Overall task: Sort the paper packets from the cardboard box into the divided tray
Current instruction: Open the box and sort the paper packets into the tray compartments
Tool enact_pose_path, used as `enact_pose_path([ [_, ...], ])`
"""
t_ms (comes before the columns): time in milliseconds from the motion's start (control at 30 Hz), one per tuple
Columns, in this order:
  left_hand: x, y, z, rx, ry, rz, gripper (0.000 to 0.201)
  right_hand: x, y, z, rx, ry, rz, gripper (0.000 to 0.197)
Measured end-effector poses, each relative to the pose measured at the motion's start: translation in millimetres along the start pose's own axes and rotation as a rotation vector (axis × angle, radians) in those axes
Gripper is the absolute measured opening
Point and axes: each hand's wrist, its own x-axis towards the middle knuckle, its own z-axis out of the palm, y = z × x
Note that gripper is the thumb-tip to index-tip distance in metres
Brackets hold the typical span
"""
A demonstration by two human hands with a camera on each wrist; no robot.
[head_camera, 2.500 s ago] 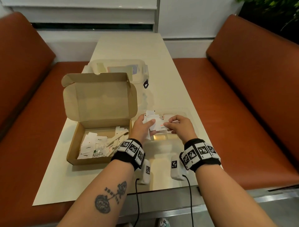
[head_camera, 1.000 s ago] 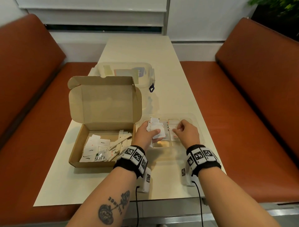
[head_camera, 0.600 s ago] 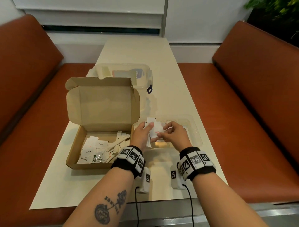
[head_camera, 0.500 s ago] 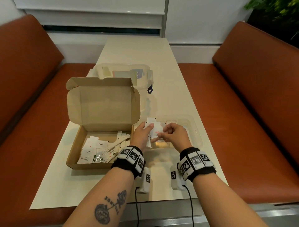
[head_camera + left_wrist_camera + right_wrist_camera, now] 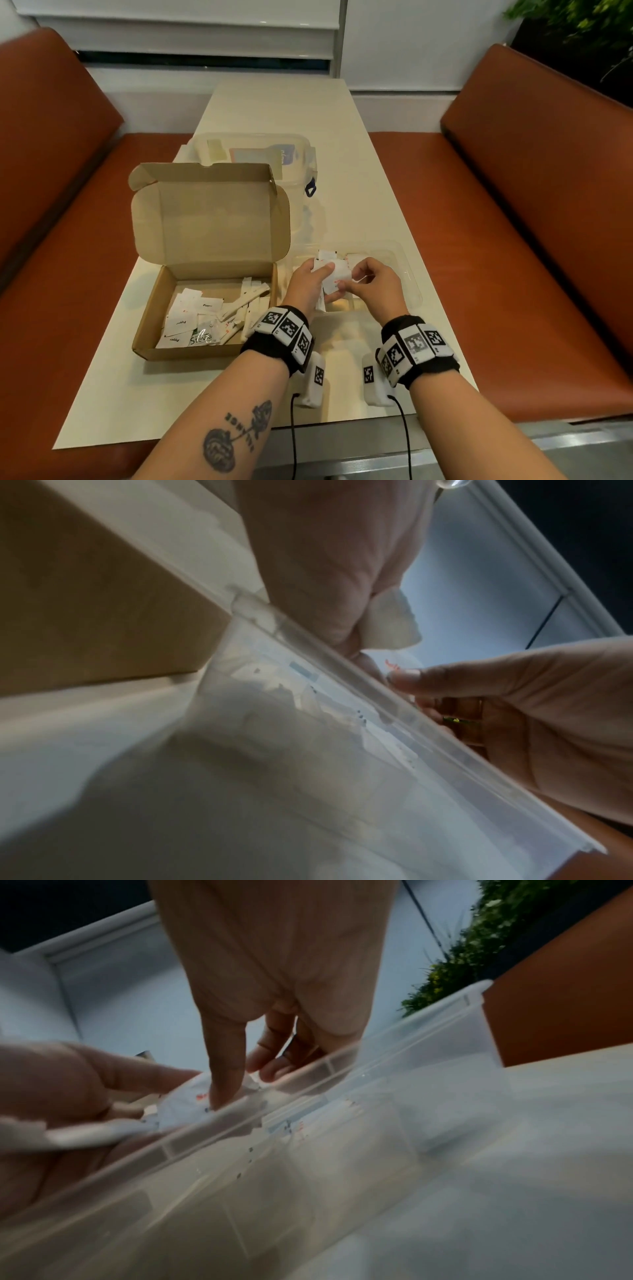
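Together both hands (image 5: 342,286) pinch white paper packets (image 5: 334,279) above the tray (image 5: 409,274).

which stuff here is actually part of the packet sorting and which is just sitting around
Part of the job:
cardboard box, open, loose packets inside
paper packets held in the left hand
right hand pinching one of them
divided tray, clear, under both hands

Just lying about:
lidded plastic container behind the box
plant at far right
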Motion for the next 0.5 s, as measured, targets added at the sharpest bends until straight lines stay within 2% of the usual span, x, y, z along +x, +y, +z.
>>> enact_pose_path([
  [200, -3.6, 1.3, -0.6, -0.182, -0.043, -0.035, 0.028, 1.1, 2.8, -10.5, 0.089, -0.082, 0.04, 0.028],
  [367, -2.6, 1.3, -1.4, -0.189, -0.045, -0.044, 0.026, 5.3, -1.0, -16.5, 0.239, -0.118, 0.145, 0.02],
  [500, -1.5, -0.6, -2.6, -0.15, -0.068, -0.018, 0.02, 7.5, -4.9, -17.8, 0.298, -0.109, 0.151, 0.013],
])
